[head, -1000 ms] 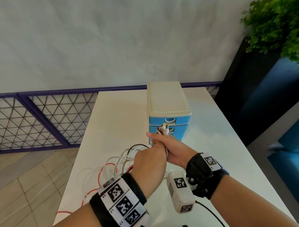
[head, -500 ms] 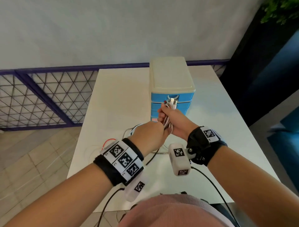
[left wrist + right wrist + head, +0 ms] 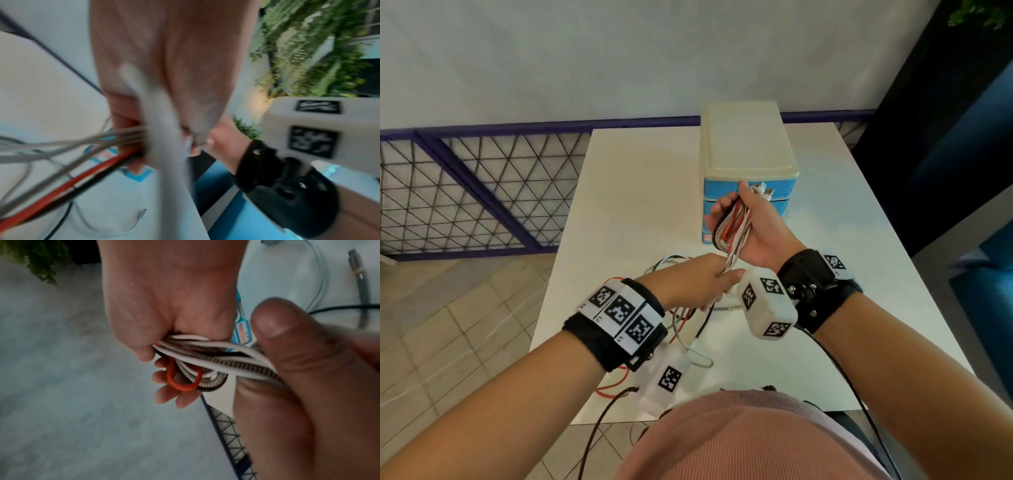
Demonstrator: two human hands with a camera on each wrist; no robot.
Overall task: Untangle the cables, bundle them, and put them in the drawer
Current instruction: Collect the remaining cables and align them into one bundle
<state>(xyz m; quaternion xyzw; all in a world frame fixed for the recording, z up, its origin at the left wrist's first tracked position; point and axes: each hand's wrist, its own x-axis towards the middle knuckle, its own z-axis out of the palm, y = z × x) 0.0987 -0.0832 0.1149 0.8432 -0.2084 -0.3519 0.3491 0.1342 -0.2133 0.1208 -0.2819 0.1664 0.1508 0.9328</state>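
My right hand (image 3: 736,219) grips a folded bundle of cables (image 3: 732,228), white, red, black and braided, just in front of the drawer unit (image 3: 748,147). That unit has a cream top and blue drawer fronts, which look closed. In the right wrist view the cable loops (image 3: 185,378) stick out below my curled fingers. My left hand (image 3: 722,277) is a little below and nearer me, pinching the same cables where they leave the bundle. The left wrist view shows the cable strands (image 3: 92,146) running through its fingers. Loose cable lengths (image 3: 688,325) trail onto the white table (image 3: 626,192).
A purple mesh railing (image 3: 465,192) runs along the table's left and far side over a tiled floor. A dark planter (image 3: 928,137) stands to the right. The drawer unit sits at the table's far middle; a cable plug (image 3: 690,353) lies near the front edge.
My left hand has slid down the cables, away from my right hand and toward me. My right hand has turned so the folded loops show. The camera view has tilted down.
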